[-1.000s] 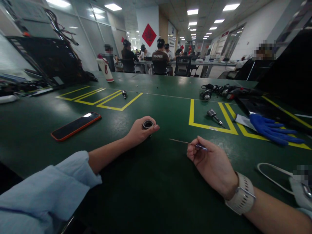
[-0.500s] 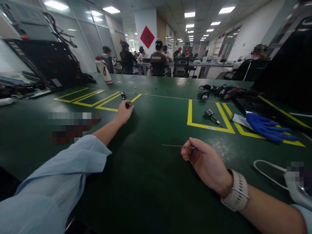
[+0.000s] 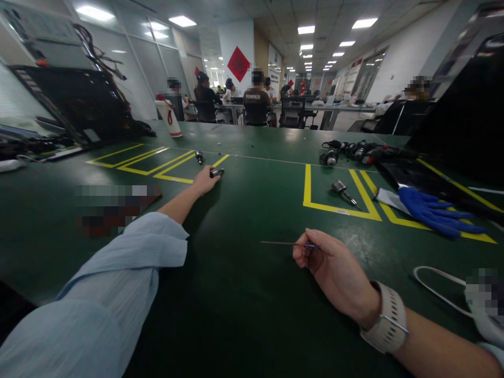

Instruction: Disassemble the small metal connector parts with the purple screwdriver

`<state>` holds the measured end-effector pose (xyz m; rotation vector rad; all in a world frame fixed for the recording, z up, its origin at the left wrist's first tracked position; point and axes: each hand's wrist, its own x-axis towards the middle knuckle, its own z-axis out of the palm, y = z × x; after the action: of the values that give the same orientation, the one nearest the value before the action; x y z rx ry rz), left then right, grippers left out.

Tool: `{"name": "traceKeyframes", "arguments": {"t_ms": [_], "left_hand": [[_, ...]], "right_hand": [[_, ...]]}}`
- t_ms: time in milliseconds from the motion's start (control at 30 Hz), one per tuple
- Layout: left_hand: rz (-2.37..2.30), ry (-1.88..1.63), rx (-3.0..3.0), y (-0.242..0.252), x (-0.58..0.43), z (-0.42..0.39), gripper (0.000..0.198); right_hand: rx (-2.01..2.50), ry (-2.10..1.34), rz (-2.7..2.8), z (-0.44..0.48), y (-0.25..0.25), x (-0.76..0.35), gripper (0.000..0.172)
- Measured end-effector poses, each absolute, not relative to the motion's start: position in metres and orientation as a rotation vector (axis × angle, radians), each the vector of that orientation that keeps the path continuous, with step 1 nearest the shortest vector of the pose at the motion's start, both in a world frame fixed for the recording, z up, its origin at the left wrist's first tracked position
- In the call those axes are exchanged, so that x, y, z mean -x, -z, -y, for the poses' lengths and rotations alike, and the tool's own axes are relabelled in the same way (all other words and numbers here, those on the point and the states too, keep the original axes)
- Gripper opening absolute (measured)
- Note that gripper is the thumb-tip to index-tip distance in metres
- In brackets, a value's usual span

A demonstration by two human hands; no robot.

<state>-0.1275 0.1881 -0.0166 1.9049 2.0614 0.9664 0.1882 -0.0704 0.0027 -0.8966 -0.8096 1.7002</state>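
Observation:
My left hand (image 3: 203, 181) reaches out over a yellow-taped area at the middle left, its fingers closed on a small dark metal cylinder with a narrower tip (image 3: 217, 172) that points right. Just behind lies a similar metal cylinder (image 3: 199, 157) on the table. My right hand (image 3: 328, 262), palm turned inward, pinches a slim screwdriver (image 3: 280, 243). Its thin shaft points left above the table, and the purplish handle is partly covered by the fingers. A metal part with a thin stem (image 3: 344, 192) lies inside the right-hand yellow outline (image 3: 308, 185).
The green table (image 3: 236, 315) spreads before me. Blue gloves (image 3: 437, 210) lie at right, near black cabled tools (image 3: 354, 152). A white object with a looped cord (image 3: 441, 275) sits at the right edge. A white cup (image 3: 169, 118) stands far left. People sit beyond.
In my left hand the metal cylinder has turned, so its narrow tip now shows pointing right. My right hand still holds the screwdriver in nearly the same place.

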Motion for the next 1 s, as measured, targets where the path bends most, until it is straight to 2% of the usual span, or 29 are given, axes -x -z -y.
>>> {"name": "traceKeyframes", "arguments": {"t_ms": [167,333,433,667,800,900,1000], "left_hand": [[-2.054,-0.912,-1.915,0.017,0.127,-0.188,0.044],[-1.986,-1.02,-1.954,0.017,0.127,-0.186,0.062],[-1.965,-1.105,-1.959,0.016,0.125,-0.185,0.065],[-2.005,-1.482,-1.958,0.005,0.118,-0.166,0.048],[-1.858,-1.621,-2.164,0.001,0.086,-0.139,0.042],[-1.618,-1.564,-2.384,0.004,0.041,-0.115,0.036],[-1.288,-1.249,-2.538,0.009,-0.011,-0.096,0.031]], "right_hand": [[0.888,-1.688,0.847,0.07,-0.002,-0.189,0.027],[0.896,-1.672,0.861,0.071,-0.004,-0.187,0.025],[0.905,-1.677,0.863,0.072,-0.005,-0.186,0.024],[0.877,-1.67,0.876,0.072,-0.003,-0.186,0.024],[0.875,-1.642,0.879,0.072,-0.004,-0.184,0.023],[0.85,-1.638,0.845,0.071,-0.005,-0.183,0.024],[0.79,-1.649,0.805,0.07,-0.007,-0.183,0.035]]}}
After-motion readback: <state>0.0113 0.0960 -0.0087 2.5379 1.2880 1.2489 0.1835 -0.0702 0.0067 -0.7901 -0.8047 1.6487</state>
